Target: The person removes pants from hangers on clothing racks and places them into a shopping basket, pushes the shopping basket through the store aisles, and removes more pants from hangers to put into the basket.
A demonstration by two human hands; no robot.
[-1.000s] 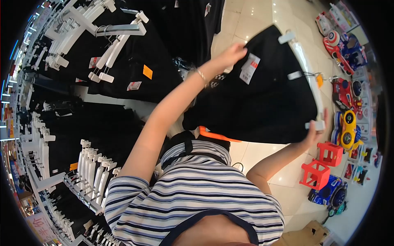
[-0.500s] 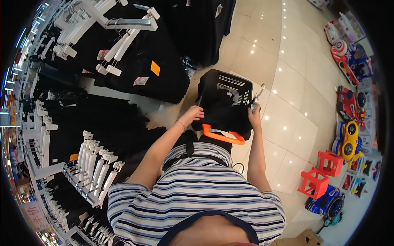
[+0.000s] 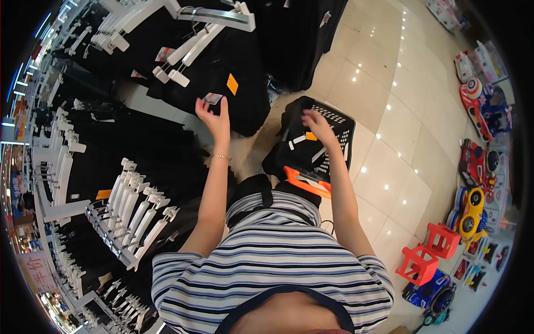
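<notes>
My left hand (image 3: 214,116) reaches up to the black hanging garments (image 3: 245,106), its thumb and fingers spread around a white-and-red label (image 3: 212,98). Whether the fingertips touch the cloth, I cannot tell. Above the black basket (image 3: 351,127) hovers my right hand (image 3: 319,126), its fingers loosely apart and nothing visible in them. Black clothing (image 3: 293,158) fills the basket, with a white hanger (image 3: 297,141) and an orange tag (image 3: 311,136) lying on top. The basket's orange handle (image 3: 303,182) is close to my waist.
White hangers (image 3: 130,206) crowd a rack at the left, and more hangers (image 3: 192,47) hold garments at the top. An orange tag (image 3: 232,84) shows on the black clothes. Toy cars (image 3: 473,214) and red plastic frames (image 3: 417,264) line the right side of the tiled floor (image 3: 384,167).
My left hand has left the basket and moved up and left to the hanging garments. The pale hanger-like piece is gone from my right hand, which has shifted inward over the basket.
</notes>
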